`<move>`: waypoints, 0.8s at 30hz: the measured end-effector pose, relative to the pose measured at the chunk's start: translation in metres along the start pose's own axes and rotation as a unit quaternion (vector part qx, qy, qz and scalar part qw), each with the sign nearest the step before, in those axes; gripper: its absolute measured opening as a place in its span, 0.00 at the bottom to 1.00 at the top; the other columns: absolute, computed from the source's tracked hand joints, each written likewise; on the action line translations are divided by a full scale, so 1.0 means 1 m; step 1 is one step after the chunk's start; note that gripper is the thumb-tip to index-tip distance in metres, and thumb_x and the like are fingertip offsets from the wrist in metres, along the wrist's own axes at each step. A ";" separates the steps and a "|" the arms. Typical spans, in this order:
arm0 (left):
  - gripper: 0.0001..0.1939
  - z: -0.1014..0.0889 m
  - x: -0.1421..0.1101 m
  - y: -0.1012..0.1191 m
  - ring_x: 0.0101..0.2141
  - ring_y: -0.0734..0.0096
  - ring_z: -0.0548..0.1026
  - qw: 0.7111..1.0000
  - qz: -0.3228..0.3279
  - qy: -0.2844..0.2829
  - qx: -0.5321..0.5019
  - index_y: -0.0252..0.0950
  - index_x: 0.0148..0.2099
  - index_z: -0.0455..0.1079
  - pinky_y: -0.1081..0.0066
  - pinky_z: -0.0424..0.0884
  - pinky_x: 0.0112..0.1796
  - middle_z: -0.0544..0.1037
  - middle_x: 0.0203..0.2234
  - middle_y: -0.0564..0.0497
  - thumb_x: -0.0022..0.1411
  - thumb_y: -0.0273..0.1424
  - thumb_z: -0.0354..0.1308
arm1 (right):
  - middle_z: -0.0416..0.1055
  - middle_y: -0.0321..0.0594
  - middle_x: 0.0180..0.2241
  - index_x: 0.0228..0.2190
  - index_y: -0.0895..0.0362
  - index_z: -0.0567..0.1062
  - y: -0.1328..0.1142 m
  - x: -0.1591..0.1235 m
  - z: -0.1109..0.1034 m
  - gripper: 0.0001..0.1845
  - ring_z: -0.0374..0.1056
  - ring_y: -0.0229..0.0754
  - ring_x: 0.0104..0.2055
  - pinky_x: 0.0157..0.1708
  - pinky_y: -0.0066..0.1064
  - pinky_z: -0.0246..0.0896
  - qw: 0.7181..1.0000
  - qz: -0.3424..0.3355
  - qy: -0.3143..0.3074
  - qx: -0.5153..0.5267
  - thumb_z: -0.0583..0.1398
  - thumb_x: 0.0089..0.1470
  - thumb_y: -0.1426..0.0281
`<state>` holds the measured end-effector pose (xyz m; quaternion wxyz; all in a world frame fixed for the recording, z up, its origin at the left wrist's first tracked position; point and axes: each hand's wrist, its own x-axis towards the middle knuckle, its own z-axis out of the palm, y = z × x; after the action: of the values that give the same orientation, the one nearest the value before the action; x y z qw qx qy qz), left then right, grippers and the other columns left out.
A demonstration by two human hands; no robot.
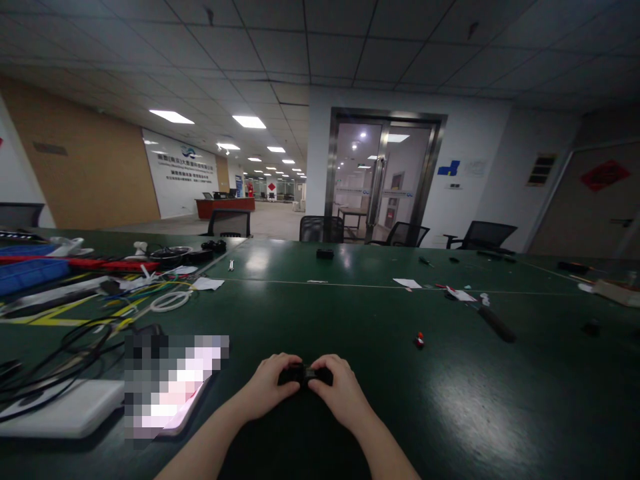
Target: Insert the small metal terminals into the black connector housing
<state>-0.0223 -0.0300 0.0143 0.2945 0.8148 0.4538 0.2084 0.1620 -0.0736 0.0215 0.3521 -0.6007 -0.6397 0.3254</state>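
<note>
Head view: L hand (274,385) & R hand (341,387), fingers part-curled, grip a small blk part (307,375) btwn them, 6 o'clock; can't tell if it's done or half-done. Blk block (325,253) at 12 o'clock, untouched.

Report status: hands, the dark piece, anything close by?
Left hand, right hand gripping dark piece, one each side. Contact with green table unclear. White box off left, small red item ahead right, neither touching hands.

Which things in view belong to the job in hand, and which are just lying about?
In use, seemingly:
small dark object, held by left hand and right hand

Lying about, seemingly:
white box
blue tray
white coiled cable
small red-topped item
</note>
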 end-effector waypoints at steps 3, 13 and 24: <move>0.20 -0.001 0.000 0.003 0.44 0.63 0.68 1.000 -0.004 0.004 0.002 0.40 0.48 0.65 0.65 0.61 0.47 0.72 0.41 0.50 0.50 0.31 0.56 | 0.68 0.36 0.39 0.33 0.50 0.73 0.000 0.002 -0.002 0.10 0.62 0.46 0.45 0.43 0.37 0.55 1.000 -0.008 0.012 0.013 0.59 0.43 0.68; 0.21 -0.001 0.000 0.002 0.44 0.62 0.68 1.000 -0.001 -0.001 0.010 0.39 0.49 0.65 0.66 0.61 0.47 0.72 0.41 0.49 0.50 0.32 0.56 | 0.71 0.38 0.36 0.35 0.55 0.72 -0.004 0.004 -0.012 0.12 0.66 0.44 0.41 0.40 0.34 0.59 0.989 0.000 0.020 0.145 0.59 0.45 0.66; 0.20 -0.001 0.000 -0.002 0.44 0.62 0.68 1.000 0.007 0.003 0.001 0.40 0.49 0.65 0.64 0.61 0.47 0.72 0.42 0.49 0.51 0.34 0.56 | 0.72 0.39 0.38 0.39 0.53 0.72 -0.005 0.004 -0.021 0.17 0.67 0.45 0.42 0.39 0.37 0.63 0.969 -0.015 0.098 0.226 0.59 0.45 0.64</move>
<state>-0.0239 -0.0294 0.0134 0.2910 0.8176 0.4491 0.2127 0.1768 -0.0699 0.0369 0.5449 -0.5245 -0.5207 0.3960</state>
